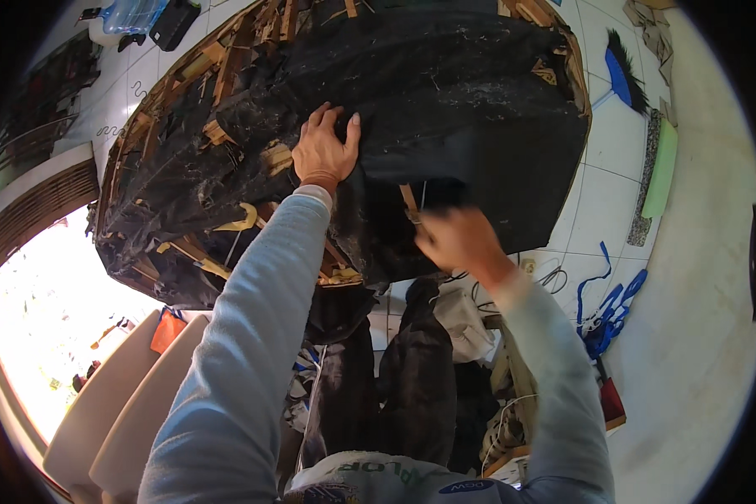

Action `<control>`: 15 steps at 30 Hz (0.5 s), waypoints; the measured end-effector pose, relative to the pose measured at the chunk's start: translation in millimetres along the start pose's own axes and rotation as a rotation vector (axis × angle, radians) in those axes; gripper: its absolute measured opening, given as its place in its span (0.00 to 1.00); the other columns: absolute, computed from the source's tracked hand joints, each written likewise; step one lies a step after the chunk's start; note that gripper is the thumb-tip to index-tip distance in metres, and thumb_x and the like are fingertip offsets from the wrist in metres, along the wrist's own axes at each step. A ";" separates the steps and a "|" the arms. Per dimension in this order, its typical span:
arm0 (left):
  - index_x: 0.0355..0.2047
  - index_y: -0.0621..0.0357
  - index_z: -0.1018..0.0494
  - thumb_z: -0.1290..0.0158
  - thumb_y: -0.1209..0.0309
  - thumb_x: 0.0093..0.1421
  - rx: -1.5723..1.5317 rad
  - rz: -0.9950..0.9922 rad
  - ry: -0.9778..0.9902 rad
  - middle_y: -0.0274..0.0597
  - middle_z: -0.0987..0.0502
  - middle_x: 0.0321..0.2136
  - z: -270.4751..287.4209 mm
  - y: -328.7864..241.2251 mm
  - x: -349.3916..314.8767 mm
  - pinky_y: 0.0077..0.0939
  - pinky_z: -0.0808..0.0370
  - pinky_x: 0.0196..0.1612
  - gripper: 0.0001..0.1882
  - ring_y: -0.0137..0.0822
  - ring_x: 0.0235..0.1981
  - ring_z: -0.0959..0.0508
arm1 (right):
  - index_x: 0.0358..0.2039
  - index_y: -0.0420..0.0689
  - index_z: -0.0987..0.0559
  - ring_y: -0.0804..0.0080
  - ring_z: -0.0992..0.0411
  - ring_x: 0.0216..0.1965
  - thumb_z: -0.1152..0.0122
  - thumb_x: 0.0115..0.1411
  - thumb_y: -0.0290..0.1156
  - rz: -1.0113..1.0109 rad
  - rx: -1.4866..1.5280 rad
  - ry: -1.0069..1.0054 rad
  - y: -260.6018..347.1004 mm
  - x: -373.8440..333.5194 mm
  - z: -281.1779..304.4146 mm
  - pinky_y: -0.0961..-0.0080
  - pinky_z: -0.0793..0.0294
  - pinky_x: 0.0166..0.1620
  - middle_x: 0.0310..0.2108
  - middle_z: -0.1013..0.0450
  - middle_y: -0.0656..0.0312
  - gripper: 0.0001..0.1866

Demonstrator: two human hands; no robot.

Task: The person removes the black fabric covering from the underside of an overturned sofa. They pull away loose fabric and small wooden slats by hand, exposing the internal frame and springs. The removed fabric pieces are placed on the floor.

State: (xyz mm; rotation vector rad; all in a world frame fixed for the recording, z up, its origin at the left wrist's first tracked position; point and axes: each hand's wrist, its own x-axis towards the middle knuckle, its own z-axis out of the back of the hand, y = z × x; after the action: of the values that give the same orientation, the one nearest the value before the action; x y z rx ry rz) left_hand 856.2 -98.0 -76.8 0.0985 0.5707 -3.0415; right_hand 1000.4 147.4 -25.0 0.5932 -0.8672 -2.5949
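A large piece of upturned furniture with a wooden frame [227, 71] lies before me, its underside covered in torn, dusty black fabric [504, 160]. My left hand [323, 149] rests on that fabric near the middle, fingers stretched out and thumb apart. Motion smears my right hand [462, 244], which is beside a dark opening near the fabric's close edge. Its fingers look bent, but whether they hold anything cannot be made out. Inside the opening a wooden slat [408, 200] shows. Further left, torn gaps expose broken wood and a yellowish curved piece [242, 220].
To the right on the white tiles are a blue broom head [622, 74], a green strip [660, 172] and a bundle of blue strap [617, 315]. Beige chair-like panels [113, 391] stand at lower left. A pale bag [462, 323] sits by my legs; a blue water bottle [134, 15] lies far left.
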 end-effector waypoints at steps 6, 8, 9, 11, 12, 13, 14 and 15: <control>0.50 0.52 0.18 0.49 0.47 0.70 0.023 -0.083 -0.045 0.44 0.18 0.54 8.2 -1.8 -6.4 0.46 0.24 0.58 0.24 0.53 0.56 0.21 | 0.45 0.49 0.20 0.49 0.19 0.35 0.27 0.56 0.41 -0.280 -0.067 0.133 -76.7 -160.5 21.8 0.53 0.20 0.35 0.38 0.20 0.52 0.19; 0.47 0.51 0.16 0.47 0.47 0.68 0.035 -0.086 -0.076 0.41 0.17 0.52 3.0 1.5 -3.5 0.45 0.22 0.56 0.23 0.50 0.54 0.19 | 0.51 0.47 0.24 0.48 0.21 0.42 0.26 0.56 0.38 -0.307 -0.176 -0.077 -70.5 -74.8 24.5 0.54 0.21 0.42 0.43 0.23 0.52 0.25; 0.48 0.50 0.16 0.47 0.47 0.68 0.038 -0.086 -0.075 0.40 0.17 0.52 5.8 1.6 1.5 0.45 0.22 0.56 0.23 0.50 0.55 0.19 | 0.54 0.45 0.27 0.48 0.24 0.46 0.25 0.55 0.36 -0.248 -0.291 -0.263 -64.6 -37.6 24.3 0.54 0.23 0.47 0.46 0.25 0.52 0.29; 0.48 0.50 0.16 0.47 0.47 0.68 0.036 -0.084 -0.041 0.40 0.17 0.52 3.4 -0.8 0.4 0.45 0.22 0.56 0.23 0.50 0.55 0.19 | 0.56 0.43 0.29 0.46 0.29 0.50 0.23 0.54 0.34 -0.372 -0.251 -0.491 -59.2 12.2 11.2 0.56 0.28 0.56 0.50 0.30 0.50 0.32; 0.48 0.50 0.16 0.47 0.47 0.68 0.040 -0.081 -0.042 0.40 0.17 0.52 3.5 -0.5 -2.7 0.45 0.22 0.56 0.23 0.50 0.55 0.20 | 0.56 0.41 0.30 0.47 0.29 0.50 0.24 0.55 0.34 -0.422 -0.151 -0.620 -61.0 27.7 -0.1 0.55 0.28 0.57 0.50 0.31 0.49 0.32; 0.48 0.50 0.16 0.47 0.47 0.68 0.034 -0.088 -0.042 0.40 0.17 0.53 2.1 -3.4 -1.8 0.46 0.22 0.57 0.23 0.51 0.55 0.20 | 0.57 0.40 0.31 0.47 0.29 0.50 0.24 0.56 0.35 -0.476 -0.061 -0.757 -68.5 39.8 -14.0 0.54 0.29 0.57 0.51 0.31 0.48 0.33; 0.48 0.49 0.17 0.47 0.47 0.68 0.025 -0.093 -0.048 0.41 0.17 0.53 1.7 -6.3 -0.2 0.46 0.22 0.57 0.22 0.51 0.55 0.20 | 0.57 0.39 0.32 0.48 0.29 0.50 0.24 0.56 0.35 -0.523 0.025 -0.899 -75.6 47.5 -25.8 0.54 0.30 0.58 0.52 0.32 0.46 0.34; 0.48 0.49 0.17 0.47 0.48 0.68 0.032 -0.103 -0.055 0.41 0.17 0.53 -2.1 -0.9 -0.4 0.46 0.23 0.57 0.22 0.51 0.55 0.20 | 0.68 0.35 0.40 0.44 0.36 0.64 0.25 0.59 0.42 -0.718 0.810 -0.831 -82.0 52.2 -34.2 0.54 0.38 0.69 0.63 0.37 0.39 0.46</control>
State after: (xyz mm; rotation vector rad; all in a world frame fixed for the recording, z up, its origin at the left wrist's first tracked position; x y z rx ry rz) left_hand 856.6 -96.4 -78.5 -0.0137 0.5391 -3.1425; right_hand 957.4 169.8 -115.9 -0.0989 -2.4039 -3.0590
